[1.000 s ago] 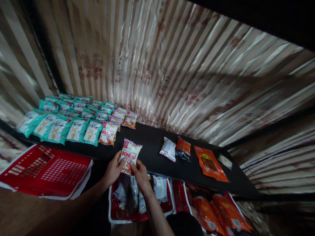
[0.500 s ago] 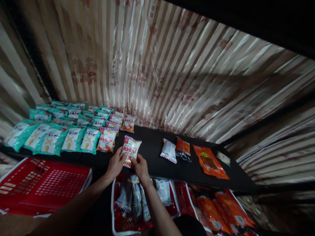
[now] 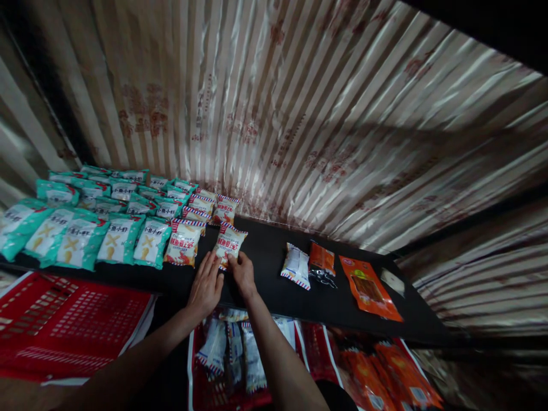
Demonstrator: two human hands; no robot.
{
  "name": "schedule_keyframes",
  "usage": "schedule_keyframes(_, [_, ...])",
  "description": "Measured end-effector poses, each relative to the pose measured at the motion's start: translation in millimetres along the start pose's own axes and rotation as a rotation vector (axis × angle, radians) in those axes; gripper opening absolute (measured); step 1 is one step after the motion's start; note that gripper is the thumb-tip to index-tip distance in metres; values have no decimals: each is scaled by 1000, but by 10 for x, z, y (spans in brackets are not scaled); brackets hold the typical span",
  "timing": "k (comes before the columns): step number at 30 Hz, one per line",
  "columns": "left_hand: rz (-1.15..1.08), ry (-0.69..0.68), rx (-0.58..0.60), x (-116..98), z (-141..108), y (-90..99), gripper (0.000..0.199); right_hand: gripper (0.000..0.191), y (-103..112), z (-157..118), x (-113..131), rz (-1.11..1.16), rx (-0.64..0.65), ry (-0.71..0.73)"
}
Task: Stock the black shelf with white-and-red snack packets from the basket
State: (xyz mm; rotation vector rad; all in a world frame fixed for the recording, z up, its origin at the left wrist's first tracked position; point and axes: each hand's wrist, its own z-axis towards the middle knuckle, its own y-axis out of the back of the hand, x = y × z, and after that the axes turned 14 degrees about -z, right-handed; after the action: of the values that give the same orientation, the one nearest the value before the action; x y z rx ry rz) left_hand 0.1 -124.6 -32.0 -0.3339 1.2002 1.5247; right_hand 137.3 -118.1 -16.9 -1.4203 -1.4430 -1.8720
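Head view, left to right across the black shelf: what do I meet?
Front teal bags, first cream bag, second cream bag at the right hand, white bag, small orange packet, large orange packet, white object.

Smooth, printed plastic-looking film with a slight sheen is noted on the handled packet (image 3: 229, 242); similar film, lightly creased, is observed on the teal packets (image 3: 115, 240). Smooth plastic is suggested by the orange pouch (image 3: 366, 285). A matt finish is recorded for the shelf (image 3: 265, 251), moulded, perforated plastic for the red basket (image 3: 51, 341). Shiny, crinkled highlights are borne by the ribbed backdrop (image 3: 265, 85).
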Motion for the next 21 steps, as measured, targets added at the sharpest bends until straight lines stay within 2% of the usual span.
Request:
schedule_keyframes(5, [36,-33,15,95,58,-54,45,31,-88,204,8,7,5,14])
schedule_keyframes(14, [66,15,-10,227,317,-132,45,32,-217,533,50,-9,-27,24])
schedule_keyframes(21, [99,11,26,305,452,-102,45,33,-301,733,61,-15,-31,14])
